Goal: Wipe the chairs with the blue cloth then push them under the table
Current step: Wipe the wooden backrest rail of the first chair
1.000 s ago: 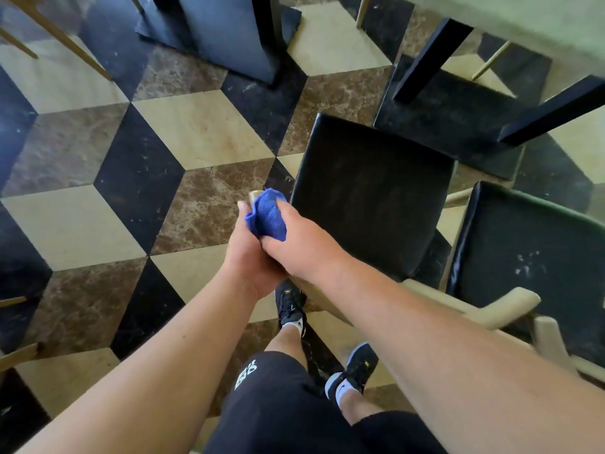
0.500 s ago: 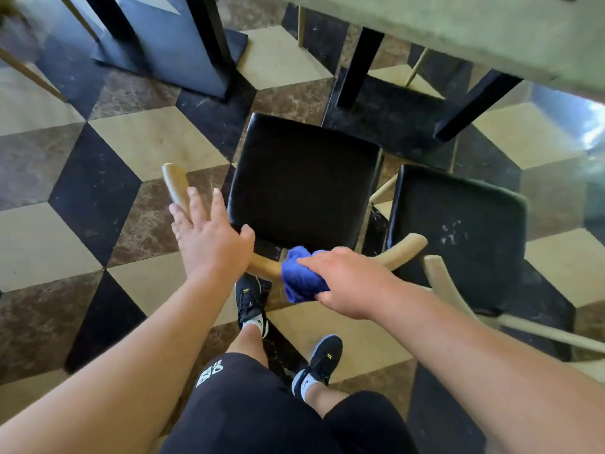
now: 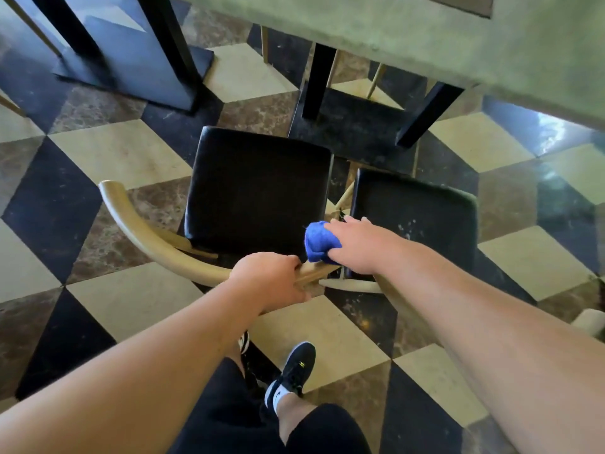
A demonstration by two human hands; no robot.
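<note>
Floor of polished tiles in cream, black and mottled brown, laid in a cube-like pattern, fills the view from above. At the upper right edge a pale green table juts in, standing on black legs above a dark base plate. A second dark pedestal base stands at the upper left.

Two chairs sit side by side, near the table but not under it. The left chair has a black padded seat and a curved pale wooden backrest. The right chair, just beside it, has a black seat with whitish specks.

The left hand is clenched around the backrest rail near its middle. The right hand grips a bunched blue cloth and presses it onto the right end of the same rail, at the seat's near right corner.

Below, black shorts and black trainers with white socks show. A small yellow mark on one trainer is too small to read.
</note>
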